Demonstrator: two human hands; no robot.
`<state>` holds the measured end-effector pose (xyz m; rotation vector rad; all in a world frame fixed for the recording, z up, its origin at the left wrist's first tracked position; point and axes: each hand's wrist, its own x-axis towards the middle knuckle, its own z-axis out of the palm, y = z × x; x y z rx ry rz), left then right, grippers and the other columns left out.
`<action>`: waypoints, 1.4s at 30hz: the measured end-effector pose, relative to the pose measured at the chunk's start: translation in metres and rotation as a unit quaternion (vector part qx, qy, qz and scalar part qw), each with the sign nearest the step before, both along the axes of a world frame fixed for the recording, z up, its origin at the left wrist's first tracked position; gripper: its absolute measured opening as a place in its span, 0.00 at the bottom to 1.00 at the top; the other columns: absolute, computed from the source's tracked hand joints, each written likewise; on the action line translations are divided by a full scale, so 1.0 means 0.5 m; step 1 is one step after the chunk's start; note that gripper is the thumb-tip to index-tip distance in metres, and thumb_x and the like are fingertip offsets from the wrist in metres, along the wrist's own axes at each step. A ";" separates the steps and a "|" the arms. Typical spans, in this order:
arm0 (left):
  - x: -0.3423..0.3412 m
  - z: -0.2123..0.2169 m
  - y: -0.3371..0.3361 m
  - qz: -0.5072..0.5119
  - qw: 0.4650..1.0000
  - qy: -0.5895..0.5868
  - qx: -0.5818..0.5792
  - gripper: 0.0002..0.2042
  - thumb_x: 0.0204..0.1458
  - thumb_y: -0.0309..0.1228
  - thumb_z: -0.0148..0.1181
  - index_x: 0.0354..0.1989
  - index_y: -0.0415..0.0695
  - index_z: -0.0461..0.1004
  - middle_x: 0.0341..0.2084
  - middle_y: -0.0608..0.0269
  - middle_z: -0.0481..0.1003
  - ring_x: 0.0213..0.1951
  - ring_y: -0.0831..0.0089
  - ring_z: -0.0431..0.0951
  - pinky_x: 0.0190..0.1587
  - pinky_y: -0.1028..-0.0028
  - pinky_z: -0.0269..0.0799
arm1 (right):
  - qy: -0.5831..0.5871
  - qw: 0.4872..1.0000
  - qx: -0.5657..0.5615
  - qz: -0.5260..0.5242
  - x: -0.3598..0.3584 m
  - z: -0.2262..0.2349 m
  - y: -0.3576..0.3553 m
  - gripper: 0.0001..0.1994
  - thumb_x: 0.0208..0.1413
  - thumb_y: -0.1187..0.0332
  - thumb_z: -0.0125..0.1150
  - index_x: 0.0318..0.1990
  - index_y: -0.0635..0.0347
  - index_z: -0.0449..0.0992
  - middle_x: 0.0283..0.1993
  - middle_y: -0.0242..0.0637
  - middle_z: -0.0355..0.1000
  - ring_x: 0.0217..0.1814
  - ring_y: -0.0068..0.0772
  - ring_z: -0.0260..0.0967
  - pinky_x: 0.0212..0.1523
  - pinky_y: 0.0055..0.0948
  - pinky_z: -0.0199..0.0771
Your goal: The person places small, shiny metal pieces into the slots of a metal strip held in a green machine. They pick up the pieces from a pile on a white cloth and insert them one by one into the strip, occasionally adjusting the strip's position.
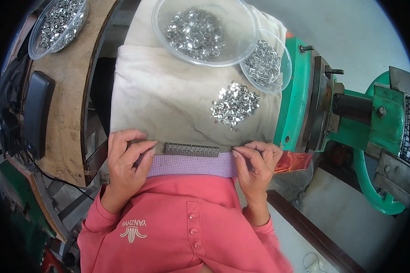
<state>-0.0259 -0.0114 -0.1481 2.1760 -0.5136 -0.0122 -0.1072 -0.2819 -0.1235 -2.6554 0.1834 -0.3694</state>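
Head view, looking down. Left hand (pixel 125 159) pinching the left end of a narrow metal strip (pixel 191 149), fingers curled on it; right hand (pixel 255 161) pinching the right end likewise. Strip lying flat along the near edge of a cream cloth (pixel 168 100), just above a lilac checked band (pixel 191 164). Middle of the strip already filled with a row of small metal clips; both ends apparently bare, so seemingly partway done. Loose clip pile (pixel 234 105) near, beyond the right hand. Further back, big clear bowl (pixel 205 32) and smaller bowl (pixel 266 61), touching, both holding clips. Third bowl (pixel 59 22) on a wooden bench (pixel 64 113) at left. Green machine (pixel 351 118) at right, pale floor below.
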 end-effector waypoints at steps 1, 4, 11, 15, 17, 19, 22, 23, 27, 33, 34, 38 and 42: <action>0.001 -0.001 0.000 -0.001 1.000 -0.003 0.000 0.09 0.47 0.21 0.66 0.38 0.40 0.82 0.40 0.56 0.73 0.42 0.61 0.69 0.43 0.67 0.66 | 0.000 1.000 0.004 -0.002 0.000 0.000 0.000 0.09 0.43 0.73 0.75 0.34 0.51 0.84 0.37 0.26 0.73 0.45 0.33 0.61 0.50 0.34 0.56; 0.001 -0.003 0.001 -0.003 1.000 -0.001 -0.001 0.09 0.47 0.21 0.66 0.38 0.40 0.82 0.40 0.56 0.73 0.41 0.61 0.70 0.43 0.67 0.66 | 0.005 1.000 -0.002 -0.005 -0.001 0.002 0.002 0.09 0.43 0.73 0.75 0.34 0.51 0.84 0.37 0.26 0.73 0.45 0.34 0.61 0.48 0.33 0.57; 0.001 -0.003 -0.001 0.003 1.000 -0.001 -0.003 0.08 0.47 0.21 0.66 0.37 0.40 0.82 0.39 0.56 0.73 0.41 0.61 0.70 0.43 0.67 0.66 | 0.016 1.000 -0.019 -0.008 0.002 -0.003 0.010 0.08 0.43 0.71 0.76 0.33 0.50 0.84 0.38 0.26 0.72 0.47 0.35 0.61 0.50 0.36 0.57; 0.001 -0.003 -0.002 0.004 1.000 -0.004 0.001 0.08 0.47 0.21 0.66 0.37 0.40 0.82 0.39 0.56 0.73 0.41 0.61 0.70 0.43 0.67 0.66 | 0.024 0.998 -0.055 -0.026 0.007 0.002 0.020 0.08 0.43 0.69 0.76 0.32 0.48 0.84 0.39 0.25 0.73 0.49 0.36 0.61 0.51 0.37 0.55; 0.001 -0.003 -0.002 0.004 1.000 -0.007 0.003 0.08 0.47 0.20 0.66 0.37 0.40 0.82 0.39 0.56 0.73 0.41 0.61 0.70 0.42 0.67 0.66 | 0.029 0.997 -0.061 -0.038 0.011 0.004 0.027 0.08 0.42 0.68 0.76 0.31 0.48 0.84 0.39 0.24 0.73 0.50 0.36 0.61 0.51 0.38 0.55; 0.002 -0.004 -0.002 0.002 1.000 -0.010 0.004 0.08 0.47 0.20 0.66 0.37 0.40 0.82 0.39 0.56 0.73 0.41 0.62 0.70 0.42 0.68 0.66 | 0.035 0.997 -0.058 -0.047 0.015 0.005 0.032 0.08 0.41 0.69 0.76 0.31 0.47 0.84 0.39 0.23 0.73 0.50 0.36 0.61 0.51 0.38 0.54; 0.002 -0.004 -0.002 0.001 1.000 -0.008 0.002 0.08 0.47 0.20 0.65 0.37 0.40 0.82 0.40 0.56 0.73 0.41 0.62 0.70 0.42 0.68 0.66 | 0.051 0.998 -0.010 -0.044 0.017 0.000 0.028 0.08 0.40 0.70 0.76 0.31 0.48 0.84 0.40 0.22 0.74 0.50 0.36 0.61 0.51 0.38 0.54; 0.002 -0.003 -0.001 0.001 1.000 -0.008 0.003 0.08 0.47 0.20 0.65 0.37 0.40 0.82 0.40 0.56 0.73 0.41 0.62 0.70 0.42 0.68 0.66 | 0.049 0.998 -0.006 -0.040 0.018 0.000 0.026 0.08 0.40 0.70 0.76 0.31 0.48 0.84 0.40 0.22 0.74 0.50 0.36 0.62 0.51 0.38 0.54; 0.001 -0.003 -0.002 0.002 1.000 -0.002 0.001 0.08 0.47 0.20 0.65 0.37 0.40 0.82 0.40 0.56 0.73 0.41 0.62 0.70 0.42 0.68 0.67 | 0.046 0.999 -0.002 -0.020 0.022 0.000 0.018 0.09 0.38 0.71 0.76 0.30 0.49 0.84 0.41 0.22 0.75 0.51 0.36 0.62 0.51 0.38 0.55; 0.001 -0.003 -0.002 0.005 1.000 0.000 -0.001 0.08 0.46 0.20 0.65 0.37 0.40 0.82 0.39 0.56 0.73 0.41 0.61 0.70 0.42 0.68 0.67 | 0.058 0.998 -0.011 0.019 0.035 0.007 0.010 0.09 0.36 0.71 0.75 0.29 0.50 0.83 0.40 0.22 0.75 0.50 0.36 0.62 0.54 0.37 0.53; 0.001 -0.003 -0.002 0.006 1.000 0.003 -0.003 0.08 0.46 0.20 0.65 0.36 0.40 0.82 0.39 0.56 0.73 0.41 0.61 0.70 0.42 0.67 0.67 | 0.058 0.998 -0.012 0.026 0.037 0.009 0.008 0.09 0.36 0.71 0.75 0.29 0.50 0.83 0.40 0.22 0.75 0.50 0.36 0.63 0.54 0.37 0.52; 0.005 -0.005 -0.001 0.001 1.000 -0.008 -0.004 0.08 0.46 0.19 0.66 0.36 0.40 0.82 0.39 0.56 0.73 0.41 0.61 0.70 0.42 0.67 0.67 | 0.050 0.996 0.014 0.070 0.040 0.018 -0.002 0.09 0.36 0.71 0.75 0.29 0.49 0.83 0.40 0.21 0.76 0.49 0.35 0.64 0.55 0.36 0.51; 0.003 -0.006 -0.002 0.008 1.000 0.001 -0.008 0.09 0.45 0.19 0.66 0.36 0.41 0.83 0.39 0.56 0.73 0.41 0.61 0.71 0.42 0.67 0.67 | 0.051 0.992 0.007 0.111 0.047 0.033 -0.001 0.09 0.37 0.71 0.75 0.30 0.50 0.84 0.40 0.23 0.76 0.49 0.36 0.64 0.53 0.36 0.53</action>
